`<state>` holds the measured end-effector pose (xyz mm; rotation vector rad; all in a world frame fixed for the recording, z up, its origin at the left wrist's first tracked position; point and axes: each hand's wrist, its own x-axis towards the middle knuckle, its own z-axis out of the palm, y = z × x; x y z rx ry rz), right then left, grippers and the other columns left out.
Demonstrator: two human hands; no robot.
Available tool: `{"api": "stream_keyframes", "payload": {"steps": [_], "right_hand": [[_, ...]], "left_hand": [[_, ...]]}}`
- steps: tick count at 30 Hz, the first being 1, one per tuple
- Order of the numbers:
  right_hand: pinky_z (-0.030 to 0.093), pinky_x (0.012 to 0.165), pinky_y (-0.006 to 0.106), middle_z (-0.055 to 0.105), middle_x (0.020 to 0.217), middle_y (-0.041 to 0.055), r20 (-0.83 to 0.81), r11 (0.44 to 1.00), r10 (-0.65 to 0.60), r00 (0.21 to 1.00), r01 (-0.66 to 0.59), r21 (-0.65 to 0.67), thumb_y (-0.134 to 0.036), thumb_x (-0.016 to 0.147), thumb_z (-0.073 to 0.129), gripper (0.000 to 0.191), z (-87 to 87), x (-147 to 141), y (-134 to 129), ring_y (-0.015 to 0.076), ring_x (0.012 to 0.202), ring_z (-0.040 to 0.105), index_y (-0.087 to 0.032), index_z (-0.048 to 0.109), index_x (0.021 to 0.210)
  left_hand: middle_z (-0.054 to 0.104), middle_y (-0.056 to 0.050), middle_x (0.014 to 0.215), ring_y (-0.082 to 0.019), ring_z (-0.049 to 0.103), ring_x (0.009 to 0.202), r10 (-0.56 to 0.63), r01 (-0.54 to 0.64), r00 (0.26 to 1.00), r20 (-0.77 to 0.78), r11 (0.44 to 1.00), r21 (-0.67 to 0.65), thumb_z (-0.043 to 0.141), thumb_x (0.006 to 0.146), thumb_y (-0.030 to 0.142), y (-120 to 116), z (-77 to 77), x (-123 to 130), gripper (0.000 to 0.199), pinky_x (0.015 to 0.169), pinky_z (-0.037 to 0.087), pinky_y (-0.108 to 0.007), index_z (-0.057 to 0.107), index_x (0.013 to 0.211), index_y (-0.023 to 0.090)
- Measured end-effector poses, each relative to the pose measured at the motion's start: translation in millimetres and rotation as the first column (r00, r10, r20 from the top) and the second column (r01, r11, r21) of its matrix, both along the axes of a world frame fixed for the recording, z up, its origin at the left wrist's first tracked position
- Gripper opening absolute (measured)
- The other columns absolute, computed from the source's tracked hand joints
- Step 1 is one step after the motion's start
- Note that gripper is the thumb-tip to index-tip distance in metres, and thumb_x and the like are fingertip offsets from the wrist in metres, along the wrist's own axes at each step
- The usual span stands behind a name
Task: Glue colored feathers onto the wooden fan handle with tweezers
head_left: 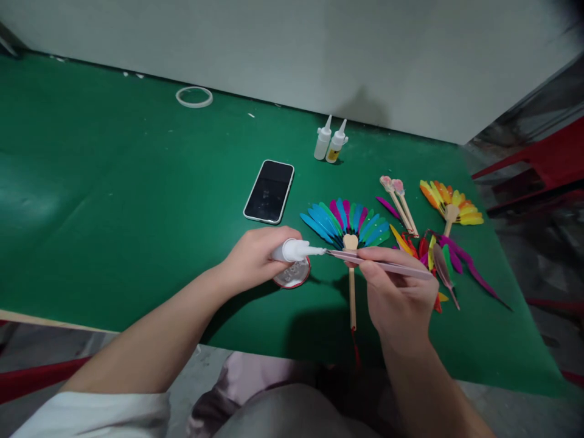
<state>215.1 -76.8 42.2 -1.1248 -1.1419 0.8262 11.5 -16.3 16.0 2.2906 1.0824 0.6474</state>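
My left hand (258, 255) is wrapped round a small white glue bottle (294, 250), its nozzle pointing right. Pinched in my right hand (396, 292) are pink tweezers (387, 265), whose tips meet the nozzle tip. Whether the tips hold anything is too small to tell. Below the tweezers lies a fan of blue, green and purple feathers (337, 220) with a wooden stick handle (352, 301) and a red tassel. A round, red-rimmed lid or dish (292, 275) sits under the bottle, partly hidden by my left hand.
On the green table (137, 201) are a phone (269, 191), two upright glue bottles (329, 143), a tape ring (194, 97), two wooden sticks (401, 204), a yellow-orange feather fan (451, 210) and loose feathers (444, 267). A pale wall stands behind; red chairs are at right.
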Motion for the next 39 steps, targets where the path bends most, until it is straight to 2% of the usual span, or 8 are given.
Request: {"api": "stream_keyframes", "payload": {"steps": [7, 15, 20, 24, 27, 30, 35, 39], "right_hand": [[0.062, 0.060, 0.033, 0.074, 0.077, 0.0004, 0.072, 0.994, 0.027, 0.997, -0.034, 0.099, -0.022, 0.077, 0.067, 0.007, -1.1, 0.5, 1.1, 0.0193, 0.068, 0.072, -0.025, 0.071, 0.081], [0.062, 0.061, 0.031, 0.075, 0.079, -0.0007, 0.050, 0.992, 0.067, 0.997, -0.072, 0.107, -0.017, 0.079, 0.065, 0.014, 0.1, -0.3, -0.9, 0.0181, 0.070, 0.072, -0.026, 0.072, 0.085], [0.060, 0.057, 0.030, 0.074, 0.076, -0.0006, 0.064, 0.993, 0.058, 0.996, -0.065, 0.103, -0.018, 0.077, 0.065, 0.013, 1.4, -2.5, -2.3, 0.0179, 0.066, 0.071, -0.027, 0.073, 0.083], [0.059, 0.060, 0.027, 0.074, 0.079, -0.0028, 0.086, 0.987, 0.095, 0.992, -0.105, 0.119, -0.013, 0.078, 0.065, 0.021, 3.4, -2.4, -3.5, 0.0156, 0.071, 0.070, -0.030, 0.073, 0.088], [0.059, 0.060, 0.028, 0.074, 0.080, -0.0026, 0.147, 0.987, 0.098, 0.984, -0.115, 0.110, -0.012, 0.078, 0.065, 0.022, 4.8, -0.9, -3.7, 0.0157, 0.073, 0.070, -0.030, 0.073, 0.088], [0.059, 0.060, 0.026, 0.074, 0.078, -0.0031, 0.162, 0.994, 0.060, 0.985, -0.074, 0.083, -0.010, 0.076, 0.066, 0.022, 4.9, 0.3, -2.4, 0.0150, 0.070, 0.070, -0.029, 0.073, 0.085], [0.061, 0.062, 0.026, 0.074, 0.076, -0.0034, 0.081, 0.999, -0.045, 0.996, 0.046, -0.010, -0.011, 0.073, 0.069, 0.019, 1.6, 1.8, -0.5, 0.0156, 0.068, 0.071, -0.028, 0.074, 0.080], [0.060, 0.059, 0.029, 0.074, 0.077, -0.0023, 0.012, 1.000, -0.001, 1.000, 0.002, -0.023, -0.016, 0.075, 0.069, 0.017, 0.2, 4.4, -1.5, 0.0180, 0.069, 0.071, -0.030, 0.074, 0.083]], "left_hand": [[0.070, -0.001, 0.088, -0.013, 0.064, 0.078, 0.019, -0.020, 1.000, -0.010, 1.000, -0.023, 0.056, 0.078, 0.025, -0.3, -1.8, -1.3, 0.019, 0.069, 0.045, -0.021, 0.062, 0.095, 0.021], [0.069, 0.000, 0.088, -0.013, 0.064, 0.078, 0.001, -0.001, 1.000, -0.010, 1.000, 0.031, 0.055, 0.078, 0.023, 0.9, -2.5, -1.5, 0.018, 0.068, 0.044, -0.021, 0.061, 0.096, 0.020], [0.069, -0.001, 0.088, -0.014, 0.064, 0.078, -0.001, 0.001, 0.999, -0.042, 1.000, 0.010, 0.055, 0.078, 0.024, 1.1, -3.1, -1.8, 0.019, 0.068, 0.044, -0.022, 0.061, 0.096, 0.021], [0.069, -0.001, 0.088, -0.014, 0.064, 0.079, 0.010, -0.010, 0.999, -0.037, 1.000, 0.012, 0.055, 0.078, 0.024, 0.8, -3.1, -2.0, 0.020, 0.069, 0.045, -0.022, 0.061, 0.097, 0.021], [0.069, 0.000, 0.087, -0.013, 0.063, 0.076, 0.026, -0.026, 0.999, -0.018, 1.000, 0.004, 0.055, 0.078, 0.025, 0.2, -1.3, -1.2, 0.019, 0.068, 0.044, -0.021, 0.061, 0.096, 0.020], [0.069, 0.000, 0.085, -0.012, 0.063, 0.075, 0.039, -0.039, 0.999, 0.005, 0.999, -0.003, 0.054, 0.079, 0.026, -0.2, 0.3, -0.8, 0.019, 0.067, 0.044, -0.020, 0.062, 0.095, 0.019], [0.069, 0.000, 0.086, -0.012, 0.063, 0.077, -0.001, 0.001, 1.000, -0.027, 1.000, 0.025, 0.054, 0.079, 0.025, 0.6, -2.6, -2.1, 0.018, 0.067, 0.043, -0.020, 0.062, 0.094, 0.020], [0.069, -0.001, 0.088, -0.015, 0.064, 0.080, -0.002, 0.006, 0.997, -0.076, 0.998, 0.055, 0.054, 0.079, 0.025, 2.2, -5.8, -3.2, 0.019, 0.068, 0.043, -0.022, 0.062, 0.096, 0.020]]}}
